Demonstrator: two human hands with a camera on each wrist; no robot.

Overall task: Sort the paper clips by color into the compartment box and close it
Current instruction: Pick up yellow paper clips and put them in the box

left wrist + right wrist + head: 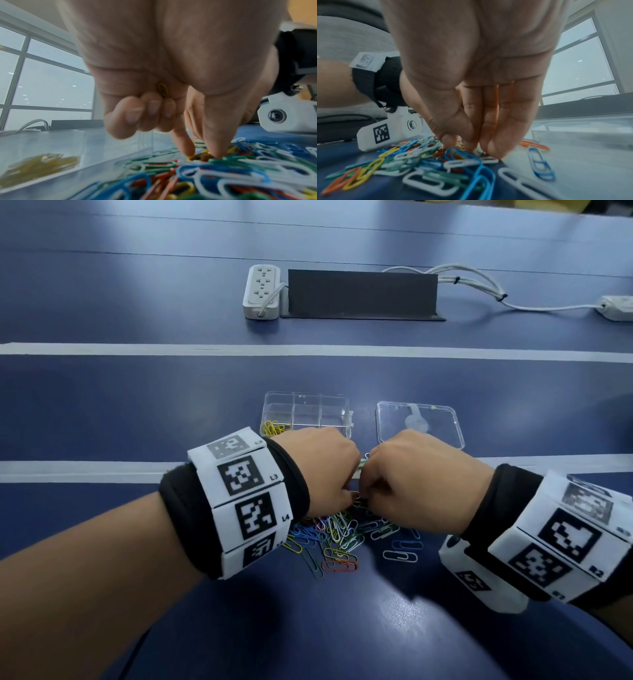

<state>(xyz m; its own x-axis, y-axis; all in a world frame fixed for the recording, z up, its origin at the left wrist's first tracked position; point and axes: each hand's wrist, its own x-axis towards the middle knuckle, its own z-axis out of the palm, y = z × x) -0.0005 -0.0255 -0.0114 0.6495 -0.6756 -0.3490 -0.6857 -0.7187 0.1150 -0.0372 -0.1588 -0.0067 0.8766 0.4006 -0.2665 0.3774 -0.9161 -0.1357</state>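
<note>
A mixed pile of coloured paper clips [337,537] lies on the blue table in front of the clear compartment box [337,412], whose near-left cell holds yellow clips [273,429]. My left hand [202,154] pinches a yellow clip [199,157] on the pile between thumb and forefinger. Its other fingers curl round another yellow clip [163,90] in the palm. My right hand [462,146] points straight down beside it, fingertips [494,150] resting on clips at the pile's far edge. Nothing shows between its thumb and fingers.
The box's loose clear lid [442,419] lies flat to the right of the box. A white power strip [262,291], a dark upright panel [361,293] and white cables [479,285] sit farther back. White tape lines [102,349] cross the table.
</note>
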